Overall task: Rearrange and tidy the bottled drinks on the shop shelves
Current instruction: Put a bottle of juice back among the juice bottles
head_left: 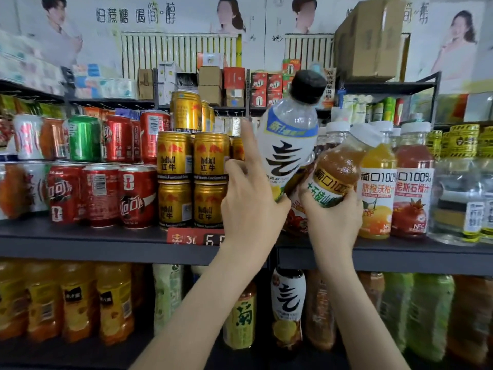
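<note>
While the black-capped bottle (288,145) is being gripped low by the left hand (248,201) and the juice bottle (336,169) at its base by the right hand (330,220), both tilted before the shelf (80,244), tipping is being risked; likely full, slick plastic seems safer held mid-body.

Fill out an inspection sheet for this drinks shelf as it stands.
Surface: dark middle shelf, packed with cans and bottles; price tag on its front edge.
Job's things: black-capped bottle and brown juice bottle, both held tilted before the shelf; orange juice bottle and red juice bottle upright at right.
Clutter: gold cans stacked in tiers; red cans left of them.
Grippers: left hand grips the black-capped bottle, forefinger straight; right hand grips the brown juice bottle low down.
Cables: nothing seen.
Surroundings: lower-shelf bottles below, cardboard boxes above, posters on the wall.
</note>
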A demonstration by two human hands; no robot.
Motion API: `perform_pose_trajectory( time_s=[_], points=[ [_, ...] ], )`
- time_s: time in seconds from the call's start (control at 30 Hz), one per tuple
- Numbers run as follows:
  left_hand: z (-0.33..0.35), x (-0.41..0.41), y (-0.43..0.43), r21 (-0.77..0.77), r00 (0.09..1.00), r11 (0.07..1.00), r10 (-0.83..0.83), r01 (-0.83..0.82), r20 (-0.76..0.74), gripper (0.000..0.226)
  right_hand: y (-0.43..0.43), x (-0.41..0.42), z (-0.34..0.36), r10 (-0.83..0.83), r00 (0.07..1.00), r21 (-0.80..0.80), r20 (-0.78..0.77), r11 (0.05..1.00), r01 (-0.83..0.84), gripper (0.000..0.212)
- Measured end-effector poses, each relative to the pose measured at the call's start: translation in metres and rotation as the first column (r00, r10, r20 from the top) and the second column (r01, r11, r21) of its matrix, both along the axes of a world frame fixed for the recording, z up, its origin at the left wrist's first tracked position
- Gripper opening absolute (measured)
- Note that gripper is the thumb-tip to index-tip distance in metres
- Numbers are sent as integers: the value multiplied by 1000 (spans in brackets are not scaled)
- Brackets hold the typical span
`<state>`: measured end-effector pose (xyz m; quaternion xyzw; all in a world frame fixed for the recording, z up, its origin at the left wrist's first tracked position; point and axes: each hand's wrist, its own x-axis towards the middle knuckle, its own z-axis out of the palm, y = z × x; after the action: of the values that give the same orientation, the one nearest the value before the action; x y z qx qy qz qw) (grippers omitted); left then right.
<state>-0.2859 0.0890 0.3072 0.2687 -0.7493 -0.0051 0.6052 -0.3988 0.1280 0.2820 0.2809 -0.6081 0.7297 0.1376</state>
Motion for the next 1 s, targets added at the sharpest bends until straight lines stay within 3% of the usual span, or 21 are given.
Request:
perform_pose_trajectory(
  time_s=[0.23,0.6,1.0],
  points=[
    [14,-6,-9,161,1000,987,-10,13,-16,119,-7,5,5,12,992,64,-126,998,-4,61],
    [28,15,-29,202,995,977,-61,74,-74,119,-8,-2,8,73,988,129,-139,990,-55,45],
    [24,53,-33,426,955,855,-272,297,-120,125,7,-4,17,168,955,281,-244,955,-96,39]
  ],
)
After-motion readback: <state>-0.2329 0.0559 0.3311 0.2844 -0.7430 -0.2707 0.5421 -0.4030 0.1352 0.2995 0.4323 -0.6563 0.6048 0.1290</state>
